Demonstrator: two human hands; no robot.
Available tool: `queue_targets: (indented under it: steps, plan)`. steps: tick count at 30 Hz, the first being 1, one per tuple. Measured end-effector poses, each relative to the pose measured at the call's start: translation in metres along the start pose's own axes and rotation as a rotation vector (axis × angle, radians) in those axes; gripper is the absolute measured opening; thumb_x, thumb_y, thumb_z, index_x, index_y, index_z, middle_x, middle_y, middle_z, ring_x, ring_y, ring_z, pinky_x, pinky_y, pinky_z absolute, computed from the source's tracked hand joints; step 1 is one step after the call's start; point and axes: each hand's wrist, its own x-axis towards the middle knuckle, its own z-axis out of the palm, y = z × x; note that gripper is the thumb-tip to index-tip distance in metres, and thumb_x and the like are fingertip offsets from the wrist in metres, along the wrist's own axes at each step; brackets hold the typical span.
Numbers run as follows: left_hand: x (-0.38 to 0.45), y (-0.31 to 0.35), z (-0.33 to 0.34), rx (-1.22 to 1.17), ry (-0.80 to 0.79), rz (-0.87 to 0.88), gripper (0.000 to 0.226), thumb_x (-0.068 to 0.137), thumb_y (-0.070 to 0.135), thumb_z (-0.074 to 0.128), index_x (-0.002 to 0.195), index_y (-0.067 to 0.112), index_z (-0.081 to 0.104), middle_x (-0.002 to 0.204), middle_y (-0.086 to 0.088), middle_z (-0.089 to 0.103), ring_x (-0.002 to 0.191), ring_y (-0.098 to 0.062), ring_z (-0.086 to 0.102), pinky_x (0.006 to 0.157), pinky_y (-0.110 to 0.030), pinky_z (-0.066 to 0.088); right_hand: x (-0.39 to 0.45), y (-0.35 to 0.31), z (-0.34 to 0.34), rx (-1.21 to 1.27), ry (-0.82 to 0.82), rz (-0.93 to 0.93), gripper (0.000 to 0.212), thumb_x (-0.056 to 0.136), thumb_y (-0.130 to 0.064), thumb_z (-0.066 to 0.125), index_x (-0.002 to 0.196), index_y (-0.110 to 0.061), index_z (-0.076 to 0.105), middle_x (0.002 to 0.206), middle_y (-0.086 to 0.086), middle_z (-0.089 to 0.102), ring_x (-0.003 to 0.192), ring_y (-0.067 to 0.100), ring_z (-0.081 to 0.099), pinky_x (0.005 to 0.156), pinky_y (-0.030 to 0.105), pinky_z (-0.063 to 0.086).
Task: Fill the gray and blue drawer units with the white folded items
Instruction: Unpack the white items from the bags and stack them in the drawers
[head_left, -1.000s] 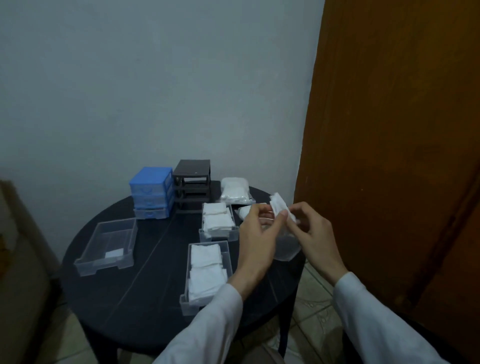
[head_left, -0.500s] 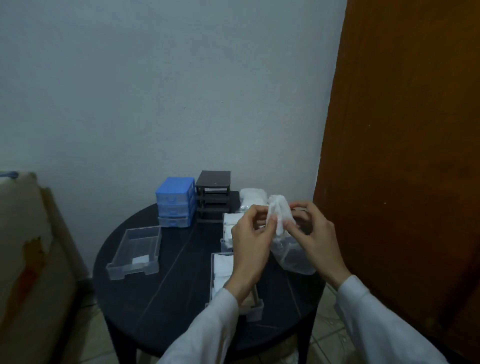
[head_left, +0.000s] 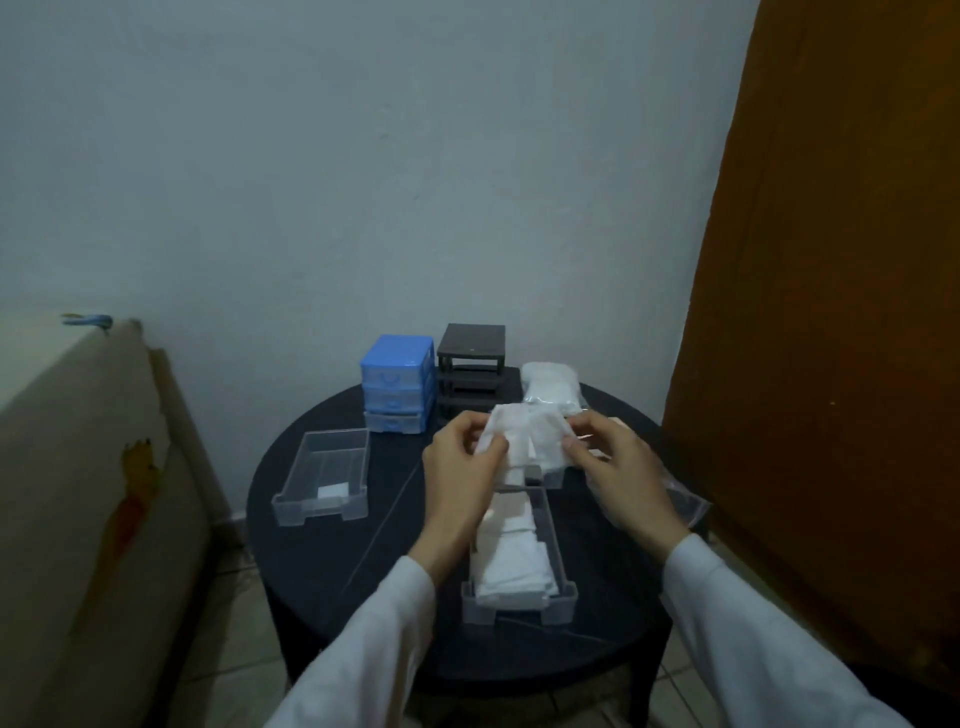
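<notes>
Above the round black table (head_left: 322, 566), my left hand (head_left: 460, 465) and my right hand (head_left: 618, 467) pinch the two ends of a white folded item (head_left: 530, 434), spread between them. Below it lies a clear drawer (head_left: 558, 582) packed with white folded items. A second filled drawer (head_left: 553, 477) is mostly hidden behind my hands. The blue drawer unit (head_left: 397, 382) and the dark gray drawer frame (head_left: 470, 371), its slots bare, stand at the table's back. A clear drawer (head_left: 324, 480) at the left holds one small white piece.
A plastic pack of white items (head_left: 550, 387) lies at the back right. A loose clear bag (head_left: 685, 501) sits under my right wrist at the table's edge. A brown wooden door (head_left: 831, 312) rises at the right, a beige cabinet (head_left: 78, 493) at the left.
The white item has been opened out wide between my hands, which have moved apart. The view has shifted, so the table sits further right and lower.
</notes>
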Motion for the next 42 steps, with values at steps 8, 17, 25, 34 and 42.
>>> queue_targets:
  steps: [8,17,25,34,42]
  plan:
    - [0.020,-0.029,-0.047,0.099,0.071,-0.160,0.015,0.088,0.005,0.047,0.095,0.010,0.060,0.085,-0.002,0.059,0.075,-0.013,0.052,0.061,-0.026,0.042,0.020,0.029,0.024,0.066,-0.366,0.226,0.014,0.092,-0.002,0.051,0.100,-0.013,0.053,0.079,-0.001,0.055,0.076,0.011,0.051,0.065,0.013,0.043]
    - [0.017,-0.040,-0.059,0.016,-0.058,-0.224,0.022,0.092,0.003,0.047,0.107,0.019,0.048,0.098,0.005,0.055,0.087,-0.007,0.054,0.069,-0.021,0.047,0.030,0.035,0.040,-0.156,-0.594,0.132,0.016,0.091,-0.005,0.054,0.088,-0.020,0.061,0.083,-0.003,0.059,0.078,0.009,0.053,0.069,0.011,0.042]
    - [0.015,-0.043,-0.053,0.012,-0.259,-0.177,0.021,0.089,0.005,0.056,0.093,0.025,0.059,0.089,0.004,0.064,0.081,-0.008,0.060,0.069,-0.018,0.049,0.025,0.040,0.043,-0.359,-0.372,-0.089,0.012,0.089,-0.012,0.060,0.096,-0.012,0.070,0.094,-0.003,0.061,0.082,0.000,0.053,0.073,0.003,0.040]
    - [0.014,-0.040,-0.036,0.041,-0.329,-0.136,0.024,0.090,0.009,0.057,0.092,0.031,0.067,0.097,0.005,0.068,0.092,-0.013,0.063,0.079,-0.026,0.052,0.016,0.020,0.029,-0.103,-0.277,-0.060,0.010,0.083,-0.025,0.067,0.087,-0.031,0.061,0.086,-0.009,0.064,0.082,0.002,0.059,0.072,0.015,0.050]
    - [0.010,-0.035,-0.029,-0.073,-0.294,-0.232,0.024,0.090,-0.003,0.050,0.101,0.008,0.068,0.087,-0.002,0.068,0.074,-0.001,0.061,0.066,-0.011,0.048,0.009,0.023,0.021,-0.061,-0.196,-0.094,0.012,0.076,-0.015,0.074,0.079,-0.020,0.064,0.078,-0.008,0.065,0.076,0.006,0.061,0.068,0.012,0.050]
